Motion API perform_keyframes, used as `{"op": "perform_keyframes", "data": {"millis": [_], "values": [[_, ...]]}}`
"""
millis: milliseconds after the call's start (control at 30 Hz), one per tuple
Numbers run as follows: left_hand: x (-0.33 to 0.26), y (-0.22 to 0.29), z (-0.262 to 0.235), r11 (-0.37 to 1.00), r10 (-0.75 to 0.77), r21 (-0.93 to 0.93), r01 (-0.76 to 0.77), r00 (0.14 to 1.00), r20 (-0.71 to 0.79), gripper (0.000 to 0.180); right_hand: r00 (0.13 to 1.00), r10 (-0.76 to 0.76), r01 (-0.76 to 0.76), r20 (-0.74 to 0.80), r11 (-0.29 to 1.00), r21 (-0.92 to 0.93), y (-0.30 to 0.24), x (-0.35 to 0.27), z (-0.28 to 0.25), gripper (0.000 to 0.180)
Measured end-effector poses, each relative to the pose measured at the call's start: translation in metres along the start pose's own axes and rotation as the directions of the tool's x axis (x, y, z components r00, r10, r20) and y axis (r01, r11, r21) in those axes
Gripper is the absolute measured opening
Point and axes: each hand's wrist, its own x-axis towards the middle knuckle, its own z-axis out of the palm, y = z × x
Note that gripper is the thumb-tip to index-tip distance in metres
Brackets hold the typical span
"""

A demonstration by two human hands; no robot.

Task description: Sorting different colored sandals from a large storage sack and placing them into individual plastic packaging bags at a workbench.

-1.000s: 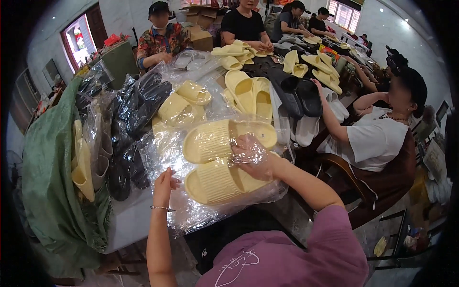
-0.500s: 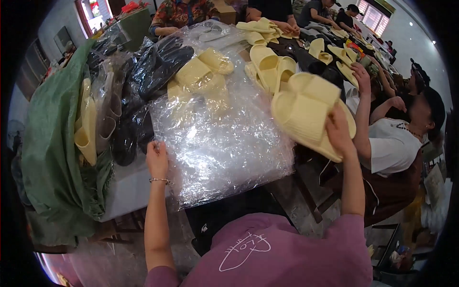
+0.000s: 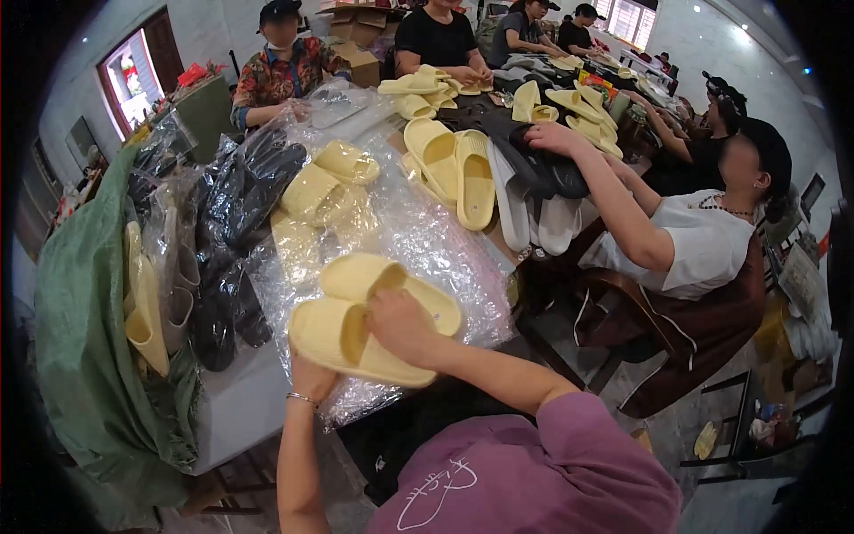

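A pair of pale yellow slippers [image 3: 318,331] is held tilted over the near part of the clear plastic bags [image 3: 458,276]. My right hand [image 3: 402,326] is closed on them, its fingers reaching in by the foot opening. Under the near slipper's left end is my left hand [image 3: 313,378], with a bracelet on the wrist. The slipper hides its fingers, so its hold on the slipper or the plastic cannot be made out. Farther back on the bags lie bagged yellow slippers [image 3: 316,196]. Dark bagged slippers [image 3: 258,191] lie left of them.
Unbagged yellow slippers [image 3: 476,178] are piled at the table's back right, beside white slippers [image 3: 511,209] and black ones [image 3: 507,133]. A green sack [image 3: 98,329] covers the left side. A person in a white shirt [image 3: 707,254] sits at the right; others work farther back.
My right hand has brought the yellow slippers from the right to the left, over the near bags. My left hand is now partly covered by them. The neighbour's arm has reached to the black slippers.
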Motion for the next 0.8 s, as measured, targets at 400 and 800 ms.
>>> {"op": "perform_keyframes", "data": {"millis": [400, 800], "values": [[-0.029, 0.064, -0.030, 0.948, 0.066, 0.316, -0.021, 0.989, -0.130, 0.065, 0.836, 0.546, -0.538, 0.051, 0.834, -0.123, 0.100, -0.028, -0.002, 0.031], [-0.090, 0.032, -0.014, 0.851, 0.372, 0.421, -0.315, 0.926, -0.060, 0.038, 0.842, 0.538, -0.527, 0.047, 0.837, -0.147, 0.105, -0.026, -0.002, 0.033]]}}
